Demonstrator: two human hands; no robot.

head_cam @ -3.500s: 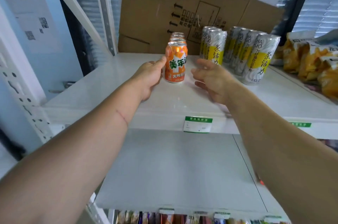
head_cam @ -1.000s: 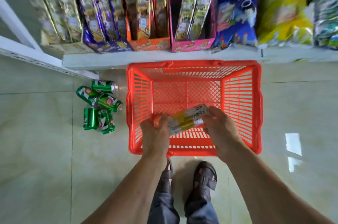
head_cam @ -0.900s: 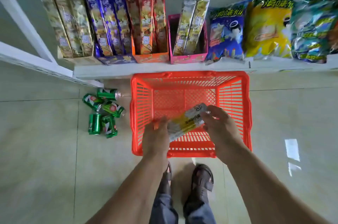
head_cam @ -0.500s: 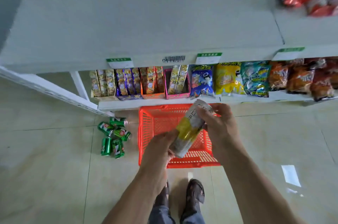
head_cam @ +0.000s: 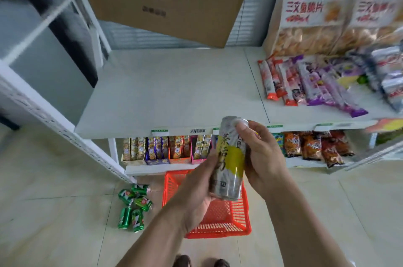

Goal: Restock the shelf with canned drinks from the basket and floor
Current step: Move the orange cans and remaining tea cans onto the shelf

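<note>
My forearms cover much of the orange basket (head_cam: 220, 221), so I cannot tell whether anything lies inside it. The snack packets (head_cam: 314, 83) at the right blur toward the edge of the view, and only the toes of my shoes (head_cam: 201, 262) show at the bottom. The cardboard sheet (head_cam: 165, 9) at the back of the shelf (head_cam: 170, 92) is cut off at the top by the shelf above. I hold a tall silver can (head_cam: 230, 157) with a yellow patch and dark lettering, nearly upright in the air above the basket, in front of the shelf's front edge. My left hand (head_cam: 194, 190) wraps around its lower half; my right hand (head_cam: 261, 155) grips its upper side, fingertips at the rim. Five green cans (head_cam: 133, 207) lie on their sides on the floor just left of the basket.
</note>
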